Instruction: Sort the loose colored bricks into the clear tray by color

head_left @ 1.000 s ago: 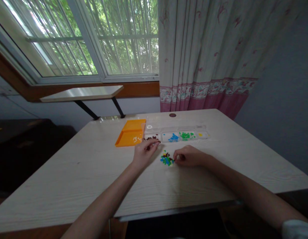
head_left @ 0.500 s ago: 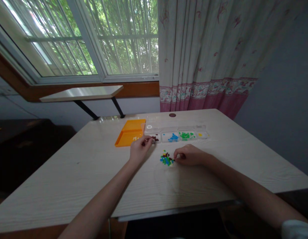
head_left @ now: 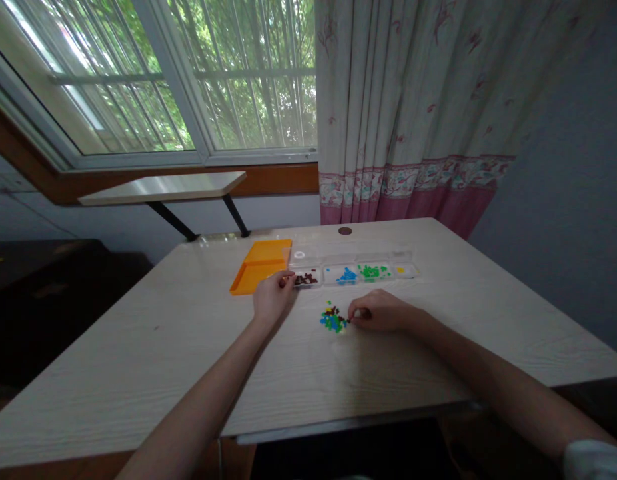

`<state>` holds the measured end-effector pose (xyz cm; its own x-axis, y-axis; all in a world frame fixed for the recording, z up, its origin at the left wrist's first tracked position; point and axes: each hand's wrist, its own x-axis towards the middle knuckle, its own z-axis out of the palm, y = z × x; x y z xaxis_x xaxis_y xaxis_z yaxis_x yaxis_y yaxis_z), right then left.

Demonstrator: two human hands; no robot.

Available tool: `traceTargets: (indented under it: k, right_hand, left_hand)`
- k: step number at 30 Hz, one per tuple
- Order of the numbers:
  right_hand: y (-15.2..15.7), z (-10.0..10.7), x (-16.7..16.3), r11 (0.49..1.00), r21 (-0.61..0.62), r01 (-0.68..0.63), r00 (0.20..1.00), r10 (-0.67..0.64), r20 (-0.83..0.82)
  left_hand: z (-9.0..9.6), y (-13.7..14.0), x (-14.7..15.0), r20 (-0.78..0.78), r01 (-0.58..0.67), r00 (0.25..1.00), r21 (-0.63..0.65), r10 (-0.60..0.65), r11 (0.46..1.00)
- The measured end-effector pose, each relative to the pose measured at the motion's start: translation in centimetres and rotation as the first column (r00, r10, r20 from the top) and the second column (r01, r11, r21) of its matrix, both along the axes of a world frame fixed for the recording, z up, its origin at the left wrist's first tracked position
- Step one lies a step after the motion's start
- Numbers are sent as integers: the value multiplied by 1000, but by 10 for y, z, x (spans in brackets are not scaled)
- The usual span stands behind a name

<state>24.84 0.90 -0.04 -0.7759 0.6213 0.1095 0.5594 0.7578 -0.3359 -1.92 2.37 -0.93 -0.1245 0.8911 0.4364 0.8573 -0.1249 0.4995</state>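
I am seeing no readable writing. My left hand (head_left: 271, 300) is pinching dark beads at the clear organizer (head_left: 356, 272); my right hand (head_left: 379, 311) is pinching beside the bead pile (head_left: 333, 320).

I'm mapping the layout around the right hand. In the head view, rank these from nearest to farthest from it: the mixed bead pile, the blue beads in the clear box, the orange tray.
From the right hand:
1. Mixed bead pile, at its fingertips on the left.
2. Blue beads, behind it in the clear box.
3. Orange tray, far left, beyond the left hand.

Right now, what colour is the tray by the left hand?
Orange; the tray shows best in the head view, beside the left hand.
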Motion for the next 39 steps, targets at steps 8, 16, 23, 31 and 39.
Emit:
traceTargets:
  k: [8,16,23,31,39]
  right_hand:
    - [-1,-2,-5,998,12,61,996,-60,-64]
    - [2,-17,-12,981,155,120,967,-80,-242]
    - [0,-16,-16,965,224,135,954,-66,-292]
    - [0,-17,-18,953,248,172,938,-82,-337]
    - [-2,-10,-13,978,150,144,971,-110,-213]
  left_hand:
    - [-2,-16,20,15,466,885,-41,-466,884]
    - [5,-37,48,11,612,790,-95,-614,785]
    - [5,-37,50,22,613,790,-71,-613,787]
    - [4,-36,50,35,604,797,-65,-603,794]
    - [4,-32,44,40,553,832,10,-553,833]
